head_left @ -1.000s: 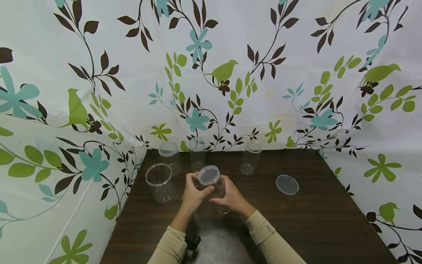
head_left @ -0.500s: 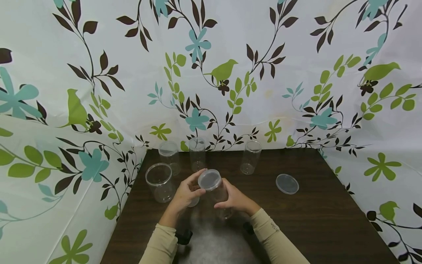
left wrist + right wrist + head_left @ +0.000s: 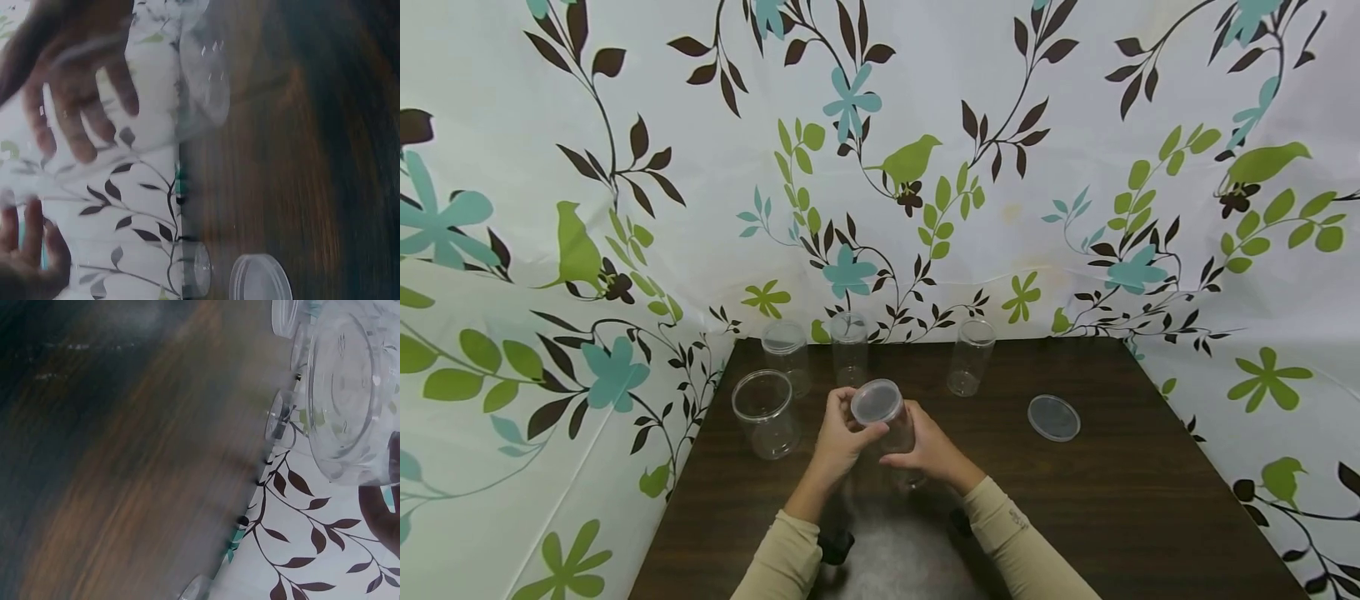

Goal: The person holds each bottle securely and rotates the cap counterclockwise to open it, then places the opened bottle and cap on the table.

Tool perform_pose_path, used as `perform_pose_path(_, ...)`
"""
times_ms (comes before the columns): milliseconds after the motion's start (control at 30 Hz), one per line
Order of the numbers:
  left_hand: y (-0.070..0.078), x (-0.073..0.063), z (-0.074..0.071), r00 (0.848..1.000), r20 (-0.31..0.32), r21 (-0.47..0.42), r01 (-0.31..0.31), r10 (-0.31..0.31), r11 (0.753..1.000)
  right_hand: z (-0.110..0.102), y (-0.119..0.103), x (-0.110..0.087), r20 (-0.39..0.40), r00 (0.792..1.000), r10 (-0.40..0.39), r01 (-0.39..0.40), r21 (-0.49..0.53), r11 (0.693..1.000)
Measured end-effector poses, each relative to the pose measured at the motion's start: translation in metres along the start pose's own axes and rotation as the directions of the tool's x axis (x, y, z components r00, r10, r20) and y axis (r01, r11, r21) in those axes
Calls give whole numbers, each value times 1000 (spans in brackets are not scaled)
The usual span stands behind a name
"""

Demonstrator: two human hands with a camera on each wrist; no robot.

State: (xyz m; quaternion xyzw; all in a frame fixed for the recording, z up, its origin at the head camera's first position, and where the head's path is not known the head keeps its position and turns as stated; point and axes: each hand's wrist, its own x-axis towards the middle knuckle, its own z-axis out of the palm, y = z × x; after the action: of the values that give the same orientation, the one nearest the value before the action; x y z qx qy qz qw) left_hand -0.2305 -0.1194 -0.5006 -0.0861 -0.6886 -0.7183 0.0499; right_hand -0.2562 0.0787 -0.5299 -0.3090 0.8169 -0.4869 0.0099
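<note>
Compared with half a second ago, the left hand (image 3: 837, 435) sits closer in, apparently gripping the jar (image 3: 897, 435) near its lid (image 3: 877, 402); the jar tilts between both hands, the right hand (image 3: 934, 454) holding its side.

Backdrop (image 3: 1015, 233) is white and honestly pretty loud: lime green birds and leaves, teal flowers, dark brown leafy vines all over. The surface (image 3: 1135, 508) is dark brown with a streaky wood grain, going greyish in the shiny patch up front. Held jar (image 3: 898, 435) is colourless see-through with a grey top, and the loose disc (image 3: 1054, 418) is a similar grey. Left sleeve (image 3: 780, 560) is plain cream, right sleeve (image 3: 1028, 548) is cream too with a little dark mark.
</note>
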Motion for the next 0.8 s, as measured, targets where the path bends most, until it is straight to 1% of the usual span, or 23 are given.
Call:
perform_pose_path(100,-1,-1,6,999,-35,29,11,-10,1000,2,0,0,-40,999,11,-12,-35,999)
perform_pose_path(200,-1,-2,8,999,-33,43,-5,7,999,2,1,1,-51,998,30,-32,-24,999)
perform_pose_path(267,-1,-3,5,1000,3,25,-21,21,999,1,1,1,-45,998,31,-31,0,1000)
perform_pose_path(367,-1,-1,-3,995,90,-29,-41,43,999,-2,2,0,-22,1000,17,-16,47,999)
perform_pose_path(467,0,1,-15,981,190,-83,-29,45,996,-7,4,-1,19,1000,12,-13,76,997)
perform_pose_path(500,1,2,-19,975,218,-101,-22,44,995,-10,-2,-2,36,999,13,-16,77,997)
perform_pose_path(567,5,3,-25,965,259,-113,-1,30,994,-15,-12,-2,68,998,19,-23,73,997)
perform_pose_path(600,6,4,-27,962,271,-111,4,26,994,-15,-12,-3,78,997,28,-33,68,997)
perform_pose_path(667,8,4,-29,961,276,-104,19,10,994,-15,-13,-3,86,996,29,-34,58,998)
perform_pose_path(700,9,4,-29,964,266,-96,24,3,995,-14,-12,-3,83,996,33,-37,50,998)
perform_pose_path(800,8,4,-25,978,208,-84,20,-2,996,-6,6,-2,59,998,14,-18,68,998)
